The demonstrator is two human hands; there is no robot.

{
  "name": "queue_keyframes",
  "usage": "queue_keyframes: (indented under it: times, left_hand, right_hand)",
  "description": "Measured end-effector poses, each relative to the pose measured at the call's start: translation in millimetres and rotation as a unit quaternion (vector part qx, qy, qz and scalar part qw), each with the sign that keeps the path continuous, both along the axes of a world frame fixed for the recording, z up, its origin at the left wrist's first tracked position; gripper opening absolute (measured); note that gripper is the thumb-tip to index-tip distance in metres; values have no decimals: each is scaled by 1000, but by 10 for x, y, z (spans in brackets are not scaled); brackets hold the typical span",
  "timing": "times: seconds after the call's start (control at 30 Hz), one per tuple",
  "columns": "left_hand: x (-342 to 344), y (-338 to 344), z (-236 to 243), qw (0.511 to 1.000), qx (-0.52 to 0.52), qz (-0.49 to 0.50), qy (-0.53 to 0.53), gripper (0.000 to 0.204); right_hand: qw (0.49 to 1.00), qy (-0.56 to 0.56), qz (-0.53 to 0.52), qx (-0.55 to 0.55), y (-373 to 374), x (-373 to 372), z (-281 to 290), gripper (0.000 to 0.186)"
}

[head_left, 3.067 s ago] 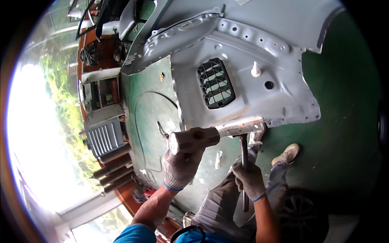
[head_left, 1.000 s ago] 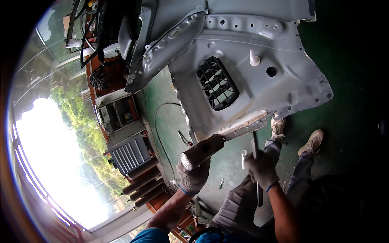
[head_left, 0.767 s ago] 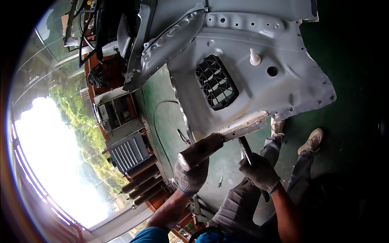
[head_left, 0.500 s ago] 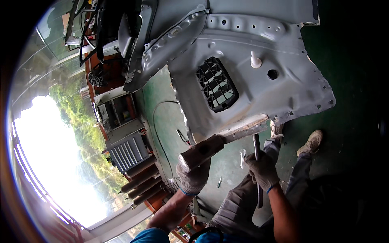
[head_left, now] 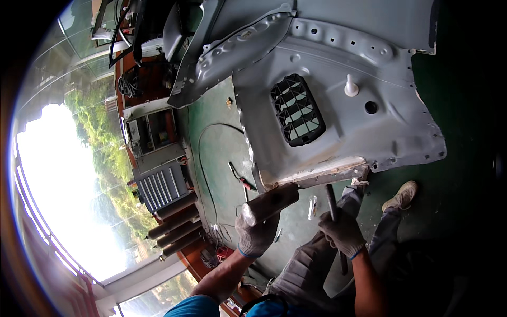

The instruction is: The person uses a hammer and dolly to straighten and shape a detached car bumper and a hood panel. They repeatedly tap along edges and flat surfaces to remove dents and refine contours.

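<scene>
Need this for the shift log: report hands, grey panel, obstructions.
Left hand holding hammer head at lower edge of grey panel. Right hand gripping metal bar, tip below that edge. Cable on floor, apart from both hands.

We've got our gloved left hand (head_left: 257, 235) curled in a grip, left forearm (head_left: 224, 279) slanting up rightward; our gloved right hand (head_left: 343, 232) is fisted, right forearm (head_left: 367, 282) steeper.

gap between hammer head (head_left: 271, 204) and metal bar (head_left: 331, 203): open | above: grey panel (head_left: 346, 127) blocks | below: trouser leg (head_left: 301, 267)
</scene>
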State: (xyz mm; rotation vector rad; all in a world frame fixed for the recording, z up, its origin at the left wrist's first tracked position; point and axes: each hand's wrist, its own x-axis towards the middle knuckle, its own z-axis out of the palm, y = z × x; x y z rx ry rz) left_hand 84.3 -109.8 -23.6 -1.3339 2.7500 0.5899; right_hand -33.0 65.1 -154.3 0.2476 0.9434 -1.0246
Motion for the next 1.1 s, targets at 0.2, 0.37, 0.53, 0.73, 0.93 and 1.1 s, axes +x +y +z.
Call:
queue_keyframes:
  times: [0.2, 0.37, 0.53, 0.73, 0.93, 1.1]
  left_hand:
    - [162, 10, 138, 998, -12, 63, -8, 27]
    - [319, -37, 33, 1000, 0, 16, 2, 20]
    - [173, 17, 22, 996, -2, 68, -62, 23]
    - [153, 5, -5, 993, -78, 34, -84, 30]
    - [40, 11, 20, 995, -35, 45, -86, 30]
    - [73, -63, -103, 998, 11, 59, -7, 27]
  right_hand:
    - [997, 6, 55, 57, -75, -87, 63, 10]
    - [999, -16, 35, 18, -129, 6, 61, 9]
    - [999, -15, 40, -30, -225, 80, 131, 12]
    - [996, 29, 69, -44, -204, 82, -1, 21]
    - [996, -2, -51, 74, -140, 153, -144, 17]
    - [995, -19, 26, -95, -175, 167, 131, 16]
